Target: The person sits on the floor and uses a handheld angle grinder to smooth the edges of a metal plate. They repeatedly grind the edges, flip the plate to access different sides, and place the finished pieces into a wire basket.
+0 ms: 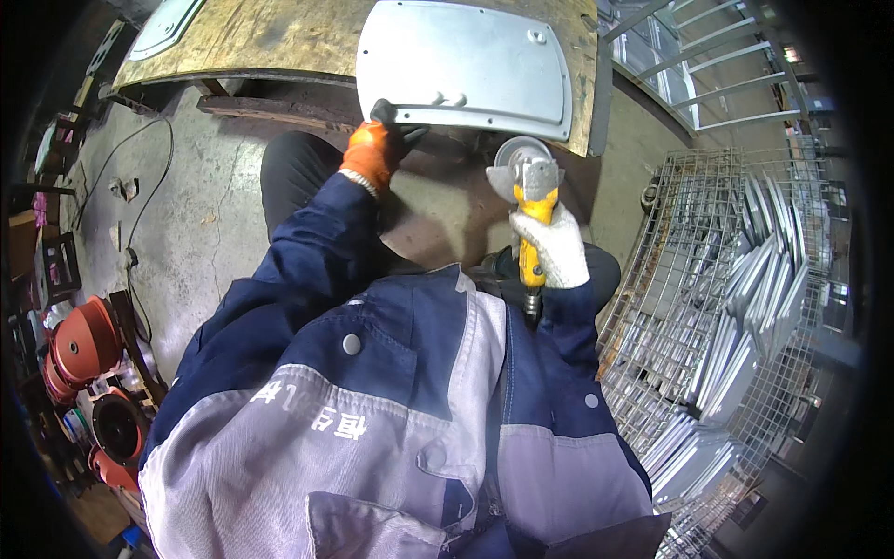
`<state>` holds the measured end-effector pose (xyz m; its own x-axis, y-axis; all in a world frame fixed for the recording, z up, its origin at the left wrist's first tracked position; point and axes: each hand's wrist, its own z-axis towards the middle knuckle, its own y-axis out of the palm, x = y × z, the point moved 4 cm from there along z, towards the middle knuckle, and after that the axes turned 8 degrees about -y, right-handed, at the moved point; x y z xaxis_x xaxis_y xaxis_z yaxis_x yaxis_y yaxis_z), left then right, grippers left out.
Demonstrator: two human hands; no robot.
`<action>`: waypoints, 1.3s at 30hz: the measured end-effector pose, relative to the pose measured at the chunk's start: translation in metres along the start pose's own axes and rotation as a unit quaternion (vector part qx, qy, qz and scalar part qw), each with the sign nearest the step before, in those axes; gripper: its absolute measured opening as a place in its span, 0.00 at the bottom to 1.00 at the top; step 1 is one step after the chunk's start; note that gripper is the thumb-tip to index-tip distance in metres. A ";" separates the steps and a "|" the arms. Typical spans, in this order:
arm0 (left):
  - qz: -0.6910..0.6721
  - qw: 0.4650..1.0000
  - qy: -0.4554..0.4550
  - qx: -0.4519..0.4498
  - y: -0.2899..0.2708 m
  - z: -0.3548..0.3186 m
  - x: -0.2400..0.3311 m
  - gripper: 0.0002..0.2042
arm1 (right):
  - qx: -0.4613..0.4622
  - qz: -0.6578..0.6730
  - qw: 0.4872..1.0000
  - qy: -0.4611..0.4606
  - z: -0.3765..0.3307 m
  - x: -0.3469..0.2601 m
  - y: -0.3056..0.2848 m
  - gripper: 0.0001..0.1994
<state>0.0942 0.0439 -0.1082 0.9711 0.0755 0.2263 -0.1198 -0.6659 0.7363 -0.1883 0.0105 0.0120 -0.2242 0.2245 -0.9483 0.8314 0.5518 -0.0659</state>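
Head view, panel (466, 70) beyond left hand (374, 151), grinder (535, 189) in right hand (562, 247)

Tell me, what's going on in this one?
The wearer's orange-gloved left hand is at the near edge of a pale panel resting on a wooden table. The white-gloved right hand holds a yellow grinder, its disc close to that edge; whether they touch is unclear.

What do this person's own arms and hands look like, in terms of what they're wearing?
The left hand wears an orange glove that is black at the fingers, with a whitish cuff. The right hand wears a plain white glove. The left sleeve and right sleeve are navy; no marking shows on either.
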 end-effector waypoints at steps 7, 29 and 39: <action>0.029 0.991 0.131 0.012 -0.026 -0.035 0.038 0.20 | -0.053 -0.154 0.986 -0.032 0.020 0.009 0.047 0.19; 0.319 0.908 -0.199 -0.185 0.063 -0.117 -0.118 0.22 | -0.018 0.061 0.998 0.016 0.035 0.004 0.012 0.16; 0.346 0.934 0.029 -0.086 -0.002 -0.133 -0.068 0.21 | -0.132 -0.188 0.966 -0.121 0.065 0.015 0.116 0.13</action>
<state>0.0005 0.1388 -0.0398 0.6363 -0.2860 0.7165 -0.7511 -0.4414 0.4909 -0.0622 0.0261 -0.0298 -0.3330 -0.2089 -0.9195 0.5477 0.7509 -0.3690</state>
